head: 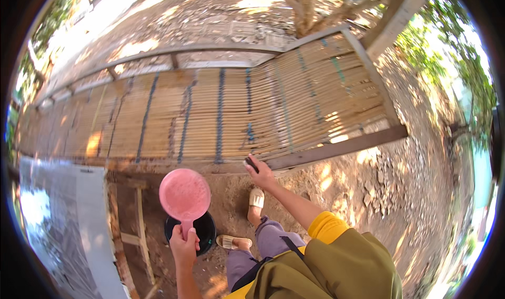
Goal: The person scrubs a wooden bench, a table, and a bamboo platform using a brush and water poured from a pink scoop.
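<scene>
My left hand (184,242) is closed on the handle of a pink plastic dipper (184,194), held over a black bucket (205,230) on the ground. Foamy, pinkish liquid seems to fill the dipper's bowl. My right hand (261,173) grips a small dark brush (251,164) at the near edge of a long bench of bamboo slats (232,113). Dark and green cords bind the slats in rows. The bucket is partly hidden by the dipper and my left hand, and what it holds cannot be made out.
A table with a shiny plastic cover (59,220) stands at the left on a wooden frame (140,236). The bench has a wooden back rail (221,48). A post (394,19) and a tree (303,11) rise behind it. Small stones (380,184) lie on the dirt at the right.
</scene>
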A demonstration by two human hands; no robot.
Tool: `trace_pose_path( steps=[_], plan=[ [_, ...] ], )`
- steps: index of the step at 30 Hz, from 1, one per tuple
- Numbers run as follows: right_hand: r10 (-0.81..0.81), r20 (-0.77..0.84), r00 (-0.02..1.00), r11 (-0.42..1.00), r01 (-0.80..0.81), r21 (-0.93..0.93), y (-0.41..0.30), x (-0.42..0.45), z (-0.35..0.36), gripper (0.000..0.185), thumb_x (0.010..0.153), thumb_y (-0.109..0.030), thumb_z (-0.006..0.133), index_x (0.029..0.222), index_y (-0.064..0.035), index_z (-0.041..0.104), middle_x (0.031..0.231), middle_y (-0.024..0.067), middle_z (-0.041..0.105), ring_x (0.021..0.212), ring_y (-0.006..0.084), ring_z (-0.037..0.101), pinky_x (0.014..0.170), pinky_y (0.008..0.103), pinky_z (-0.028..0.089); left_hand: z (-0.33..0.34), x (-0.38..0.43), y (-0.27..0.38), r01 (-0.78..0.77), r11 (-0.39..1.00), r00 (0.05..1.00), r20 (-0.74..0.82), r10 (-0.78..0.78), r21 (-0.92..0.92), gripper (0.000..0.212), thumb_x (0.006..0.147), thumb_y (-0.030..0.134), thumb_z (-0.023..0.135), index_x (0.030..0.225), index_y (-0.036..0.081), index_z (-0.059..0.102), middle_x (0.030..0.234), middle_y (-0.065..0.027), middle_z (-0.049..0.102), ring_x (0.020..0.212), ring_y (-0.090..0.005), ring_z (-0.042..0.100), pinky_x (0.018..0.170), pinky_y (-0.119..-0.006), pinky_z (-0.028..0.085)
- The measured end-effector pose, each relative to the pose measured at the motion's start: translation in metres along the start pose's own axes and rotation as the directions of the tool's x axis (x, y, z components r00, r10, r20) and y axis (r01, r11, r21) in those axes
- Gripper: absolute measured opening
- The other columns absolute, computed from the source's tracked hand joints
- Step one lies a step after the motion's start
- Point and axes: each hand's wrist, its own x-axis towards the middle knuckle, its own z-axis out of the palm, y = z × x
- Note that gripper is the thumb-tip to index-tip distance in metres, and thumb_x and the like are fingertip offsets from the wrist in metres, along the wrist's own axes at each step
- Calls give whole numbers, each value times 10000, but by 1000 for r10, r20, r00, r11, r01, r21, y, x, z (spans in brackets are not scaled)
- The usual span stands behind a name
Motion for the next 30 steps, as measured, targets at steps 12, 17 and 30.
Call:
trace_pose_path(
  steps=[12,17,30],
  plan=[
    [-89,170,981,283,188,-940,25,1,-283,374,873,-295,427,1243,-242,436,1239,57,469,1143,234,422,879,467,352,252,1,175,-620,748,699,599,391,235,157,834,117,535,885,-30,518,556,-35,529,416,-81,480,383,-233,359],
    [-270,-374,887,337,-276,-900,23,44,-370,492,859,-393,432,1275,-132,413,1294,183,401,1252,336,316,1036,542,178,355,10,224,-648,719,652,670,354,251,233,805,194,560,837,-35,536,605,-161,583,595,-306,598,568,-379,450],
    [-285,-547,787,600,-298,-742,41,33,-391,405,873,-237,446,1274,-187,413,1297,199,380,1180,396,380,1007,534,266,420,21,284,-652,701,619,737,273,288,316,814,232,547,903,-70,541,656,-165,604,588,-243,612,564,-356,462]
  ],
)
